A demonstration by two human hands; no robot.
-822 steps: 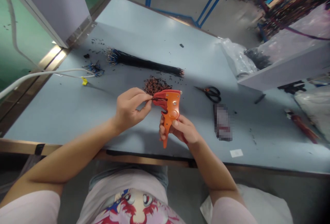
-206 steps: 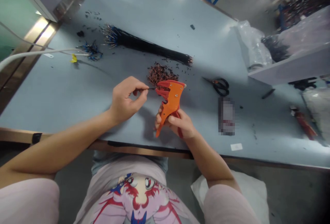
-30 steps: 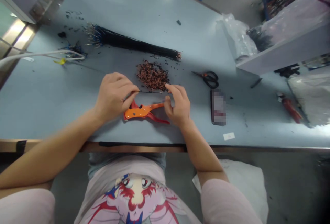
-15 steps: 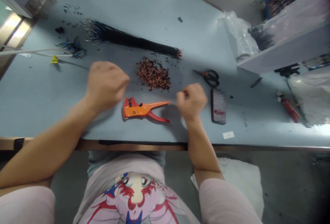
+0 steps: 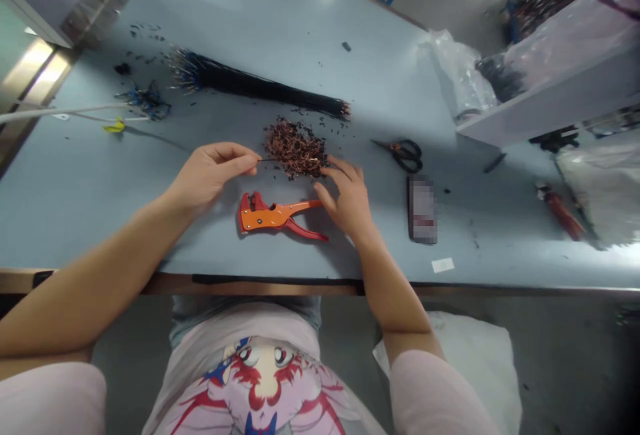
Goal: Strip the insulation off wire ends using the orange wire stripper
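Note:
My left hand (image 5: 215, 169) pinches a thin black wire (image 5: 267, 159), whose free end points right over a pile of copper-coloured wire scraps (image 5: 295, 145). At the pile's right edge, my right hand (image 5: 347, 198) has its fingers apart, the fingertips at the scraps. Whether it touches any scrap is hard to tell. Just below the pile lies an orange and red wire stripper (image 5: 273, 216), its handles reaching toward my right hand. A long bundle of black wires (image 5: 265, 90) with blue and metal ends on the left lies behind the pile.
Black-handled scissors (image 5: 403, 153) and a phone (image 5: 423, 209) lie right of my right hand. At the left are a small heap of blue-ended pieces (image 5: 147, 99) and a white cable (image 5: 65, 111) with a yellow tag (image 5: 115, 125). A shelf (image 5: 545, 98) with plastic bags stands at the right.
Both hands were closed and blurred, apart on either side of the stripper. The right hand has moved left to the scraps and opened; the wire now shows in the left hand's pinch.

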